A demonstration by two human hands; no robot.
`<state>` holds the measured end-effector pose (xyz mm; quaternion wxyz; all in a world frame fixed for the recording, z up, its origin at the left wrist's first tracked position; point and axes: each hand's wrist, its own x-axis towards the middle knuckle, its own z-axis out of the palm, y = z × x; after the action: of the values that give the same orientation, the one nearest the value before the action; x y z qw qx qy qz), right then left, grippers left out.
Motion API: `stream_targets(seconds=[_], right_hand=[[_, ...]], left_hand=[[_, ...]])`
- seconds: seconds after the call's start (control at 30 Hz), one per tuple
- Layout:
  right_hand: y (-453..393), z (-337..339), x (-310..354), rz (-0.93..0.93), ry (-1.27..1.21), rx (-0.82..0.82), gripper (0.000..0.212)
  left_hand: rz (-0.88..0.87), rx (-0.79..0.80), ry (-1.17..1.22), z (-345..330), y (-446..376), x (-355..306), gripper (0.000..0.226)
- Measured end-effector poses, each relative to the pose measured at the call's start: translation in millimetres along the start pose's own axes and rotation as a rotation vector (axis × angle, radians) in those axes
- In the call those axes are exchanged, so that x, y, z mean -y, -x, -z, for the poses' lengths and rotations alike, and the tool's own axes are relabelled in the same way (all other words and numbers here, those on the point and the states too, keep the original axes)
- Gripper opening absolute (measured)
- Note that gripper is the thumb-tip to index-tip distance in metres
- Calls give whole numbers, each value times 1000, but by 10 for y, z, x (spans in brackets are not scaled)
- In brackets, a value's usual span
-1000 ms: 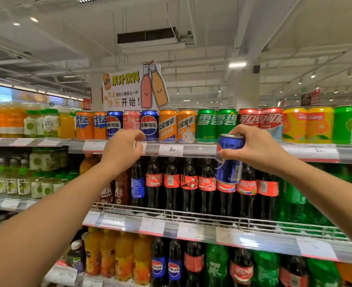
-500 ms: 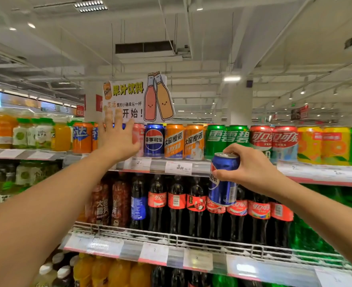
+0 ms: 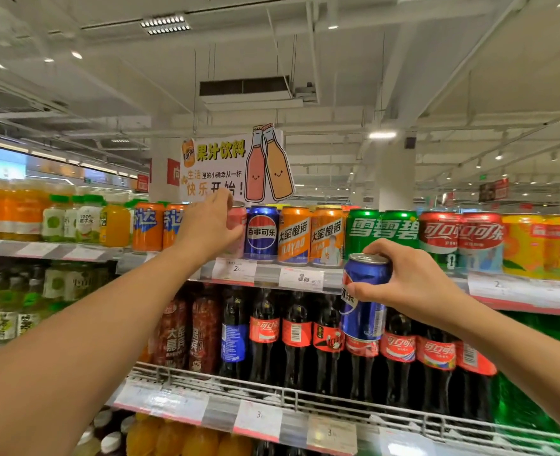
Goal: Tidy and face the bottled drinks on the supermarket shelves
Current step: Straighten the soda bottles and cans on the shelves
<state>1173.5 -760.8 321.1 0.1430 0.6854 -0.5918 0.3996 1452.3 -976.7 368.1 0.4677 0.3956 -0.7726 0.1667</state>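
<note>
Since the earlier frame, left hand [image 3: 211, 225] has shifted right to the pink can [image 3: 237, 225] on the top shelf [image 3: 272, 274], fingers wrapped round it, just left of the shelved Pepsi can [image 3: 261, 233]. Right hand [image 3: 410, 284] grips a blue Pepsi can [image 3: 364, 301] by its upper part, held upright below and right of that shelved can, in front of the cola bottles [image 3: 296, 337].

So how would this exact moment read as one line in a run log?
left hand: grips pink can on top shelf | right hand: holds blue Pepsi can off shelf | step: facing cans
</note>
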Motion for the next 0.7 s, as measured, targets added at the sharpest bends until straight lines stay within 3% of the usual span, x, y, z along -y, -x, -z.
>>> stream_targets(seconds=[0.33, 0.53, 0.7], right_hand=[[-65, -28, 6, 37, -30, 26, 43], [-344, -105, 192, 107, -96, 99, 48], [-874, -279, 573, 177, -144, 118, 54]], left_hand=[[39, 0, 156, -102, -38, -27, 47], [13, -210, 326, 138, 81, 57, 50], [-57, -196, 351, 495, 293, 166, 54]])
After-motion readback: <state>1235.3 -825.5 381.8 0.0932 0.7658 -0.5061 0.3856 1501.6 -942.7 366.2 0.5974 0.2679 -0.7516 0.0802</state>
